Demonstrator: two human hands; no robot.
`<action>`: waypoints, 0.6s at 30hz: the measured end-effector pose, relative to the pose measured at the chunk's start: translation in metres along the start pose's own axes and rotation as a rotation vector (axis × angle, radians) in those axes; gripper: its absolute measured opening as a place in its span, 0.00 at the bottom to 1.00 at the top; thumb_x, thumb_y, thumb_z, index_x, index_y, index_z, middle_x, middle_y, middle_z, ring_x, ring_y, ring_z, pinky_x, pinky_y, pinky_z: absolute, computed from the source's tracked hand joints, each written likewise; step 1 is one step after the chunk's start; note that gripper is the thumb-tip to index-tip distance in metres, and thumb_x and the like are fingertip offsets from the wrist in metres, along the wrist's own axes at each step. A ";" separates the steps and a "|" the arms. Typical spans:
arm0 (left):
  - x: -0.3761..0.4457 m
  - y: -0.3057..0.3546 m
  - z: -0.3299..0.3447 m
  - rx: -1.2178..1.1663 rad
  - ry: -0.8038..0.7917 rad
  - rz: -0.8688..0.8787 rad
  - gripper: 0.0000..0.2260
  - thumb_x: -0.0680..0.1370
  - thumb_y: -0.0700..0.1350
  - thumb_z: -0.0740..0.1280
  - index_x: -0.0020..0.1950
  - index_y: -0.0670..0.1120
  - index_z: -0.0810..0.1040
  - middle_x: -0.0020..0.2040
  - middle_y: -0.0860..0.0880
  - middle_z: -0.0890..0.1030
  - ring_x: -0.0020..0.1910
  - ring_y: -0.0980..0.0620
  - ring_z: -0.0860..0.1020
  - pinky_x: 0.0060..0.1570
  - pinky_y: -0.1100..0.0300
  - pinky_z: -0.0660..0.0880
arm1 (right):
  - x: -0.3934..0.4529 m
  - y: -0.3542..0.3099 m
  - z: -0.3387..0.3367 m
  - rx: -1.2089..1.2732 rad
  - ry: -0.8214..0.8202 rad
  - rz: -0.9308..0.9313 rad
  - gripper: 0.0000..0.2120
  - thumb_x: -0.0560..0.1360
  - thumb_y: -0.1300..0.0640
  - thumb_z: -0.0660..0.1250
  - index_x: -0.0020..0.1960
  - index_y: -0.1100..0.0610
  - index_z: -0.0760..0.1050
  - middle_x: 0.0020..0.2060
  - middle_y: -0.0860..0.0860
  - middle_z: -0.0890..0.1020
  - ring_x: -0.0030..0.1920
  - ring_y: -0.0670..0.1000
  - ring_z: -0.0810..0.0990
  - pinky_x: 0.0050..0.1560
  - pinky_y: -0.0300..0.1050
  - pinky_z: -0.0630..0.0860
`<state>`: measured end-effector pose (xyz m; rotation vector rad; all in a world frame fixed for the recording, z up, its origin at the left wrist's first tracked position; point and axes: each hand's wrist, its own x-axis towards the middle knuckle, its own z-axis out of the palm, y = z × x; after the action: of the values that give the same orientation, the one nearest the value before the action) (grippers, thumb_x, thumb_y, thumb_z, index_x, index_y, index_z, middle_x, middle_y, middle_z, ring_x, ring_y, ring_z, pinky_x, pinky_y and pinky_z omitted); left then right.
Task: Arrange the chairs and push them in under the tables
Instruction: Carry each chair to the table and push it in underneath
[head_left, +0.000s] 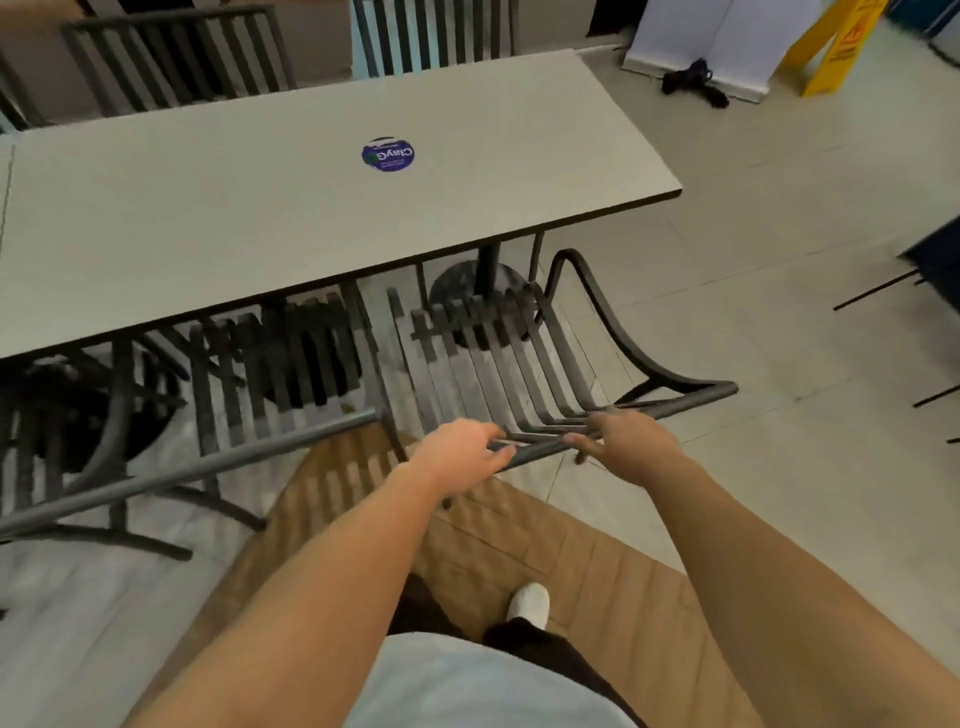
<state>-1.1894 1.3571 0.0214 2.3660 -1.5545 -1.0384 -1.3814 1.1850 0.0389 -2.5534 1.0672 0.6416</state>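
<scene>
the chair's (498, 358) top rail was gripped by both hands, left (460, 447) and right (631, 447), at the counter (260, 208).

The surface (260, 208) stood across the room ahead of the person, a sticker (388, 154) on it towards its right end. Two chairs were at its near side: the right chair (498, 358) partly under the edge, the left chair (270, 374) just beside it. Both hands lay on the right chair's top rail, the left hand (457, 447) to the left of the right hand (623, 441). Two more chairs (176, 57) stood behind the surface. A floor sign (831, 47) stood far right, beyond it.
</scene>
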 end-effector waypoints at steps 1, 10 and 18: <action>0.002 0.005 0.004 0.005 -0.007 -0.011 0.22 0.83 0.63 0.59 0.69 0.52 0.77 0.58 0.51 0.82 0.53 0.50 0.80 0.53 0.50 0.80 | 0.001 0.010 -0.001 -0.006 -0.008 0.006 0.35 0.75 0.24 0.53 0.63 0.50 0.76 0.59 0.51 0.80 0.60 0.54 0.78 0.51 0.51 0.75; 0.052 0.030 0.014 0.075 -0.083 -0.020 0.22 0.82 0.63 0.61 0.68 0.51 0.78 0.58 0.48 0.82 0.56 0.48 0.80 0.55 0.50 0.79 | 0.029 0.062 -0.008 -0.018 -0.014 -0.004 0.36 0.74 0.25 0.56 0.72 0.47 0.71 0.63 0.49 0.79 0.63 0.53 0.76 0.58 0.52 0.78; 0.074 0.042 0.042 0.075 -0.207 -0.119 0.21 0.80 0.62 0.65 0.66 0.50 0.76 0.53 0.50 0.77 0.53 0.48 0.79 0.54 0.52 0.78 | 0.070 0.101 0.009 -0.036 -0.104 -0.062 0.39 0.73 0.28 0.64 0.78 0.46 0.62 0.74 0.51 0.70 0.73 0.55 0.69 0.68 0.54 0.73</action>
<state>-1.2293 1.2857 -0.0266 2.4972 -1.5581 -1.3105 -1.4138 1.0788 -0.0140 -2.5415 0.9462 0.7744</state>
